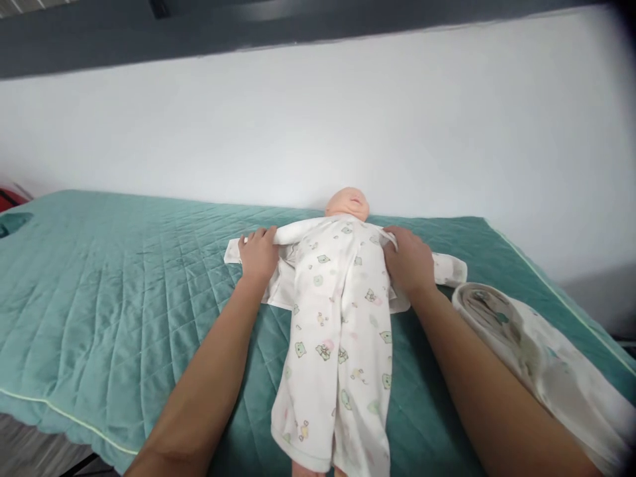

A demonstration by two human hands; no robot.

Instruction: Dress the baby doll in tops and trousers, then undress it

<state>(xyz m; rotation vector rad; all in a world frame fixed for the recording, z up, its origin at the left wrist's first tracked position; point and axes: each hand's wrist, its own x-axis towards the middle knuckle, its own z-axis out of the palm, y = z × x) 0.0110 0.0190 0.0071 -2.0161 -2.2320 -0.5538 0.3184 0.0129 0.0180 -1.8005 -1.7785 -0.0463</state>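
Note:
A baby doll [348, 202] lies on its back, its head by the wall and its feet towards me. It is covered by a white baby gown [342, 318] printed with small green and pink animals. Cloth with sleeves spreads out from under its shoulders to both sides. My left hand [259, 254] is closed round the sleeve [298, 231] on the left, whose cuff end sticks out past my fingers. At the opposite shoulder, my right hand [410, 260] pinches the garment's edge; its fingertips are partly hidden. Another sleeve end [450, 269] shows beyond that hand.
A teal quilted cover [149, 298] lies over the bed. A rolled white printed cloth [536, 344] rests at the right, beside my right forearm. Behind the bed stands a white wall [248, 132]. Grey floor [34, 444] shows at the lower left.

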